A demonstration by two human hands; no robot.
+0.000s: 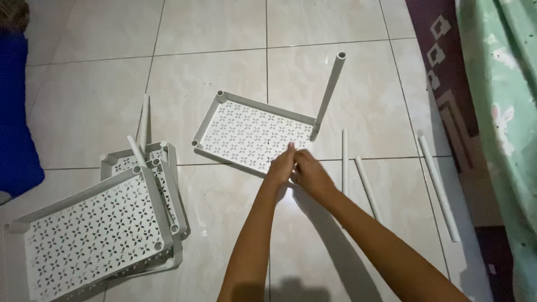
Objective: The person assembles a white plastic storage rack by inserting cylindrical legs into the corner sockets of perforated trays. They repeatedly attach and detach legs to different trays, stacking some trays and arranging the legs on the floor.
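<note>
A white perforated plastic shelf tray (pixel 246 131) lies flat on the tiled floor. One white tube (pixel 329 92) stands upright in its far right corner socket. My left hand (pixel 281 166) and my right hand (pixel 309 172) meet at the tray's near right corner, fingers pinched together on the rim there. Whether they hold a small part is hidden by the fingers. Three loose white tubes lie on the floor just right of my hands: one (pixel 345 162), another (pixel 367 187) and a longer one (pixel 439 187).
A stack of similar white perforated trays (pixel 92 229) with short tubes (pixel 143 120) sits at the lower left. A blue object (pixel 17 112) is at the left edge. Patterned maroon fabric (pixel 442 61) and green printed cloth (pixel 503 106) border the right side.
</note>
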